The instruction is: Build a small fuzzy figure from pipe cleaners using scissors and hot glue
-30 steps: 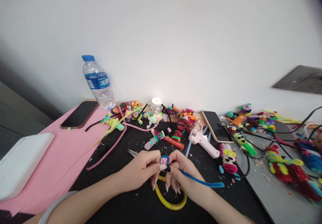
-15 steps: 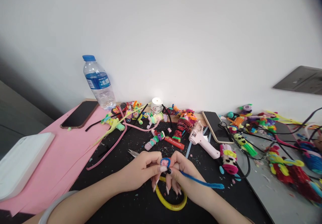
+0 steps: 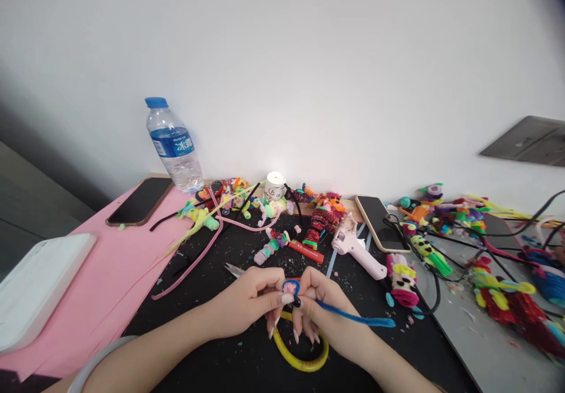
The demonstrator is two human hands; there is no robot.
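Observation:
Both hands meet at the front middle of the black mat. My left hand (image 3: 253, 296) pinches the left side of a small pink piece ringed with blue pipe cleaner (image 3: 290, 287). My right hand (image 3: 324, 305) pinches the same piece from the right, and the thumbs nearly touch below it. The loose blue tail (image 3: 362, 320) runs out to the right past my right hand. Beneath the fingers is the yellow handle (image 3: 302, 363) of scissors, whose blade tip (image 3: 233, 269) shows left of my left hand.
Behind the hands lie a red box (image 3: 306, 252), a pink glue gun (image 3: 357, 250) and pipe-cleaner figures (image 3: 322, 225). A bottle (image 3: 174, 146), a phone (image 3: 140, 201) and a white device (image 3: 42, 287) are at left. Another phone (image 3: 380, 222) and black cables (image 3: 436, 293) are at right.
The hands and the blue-ringed piece have hardly moved. The blue ring around the pink centre shows a slightly different shape.

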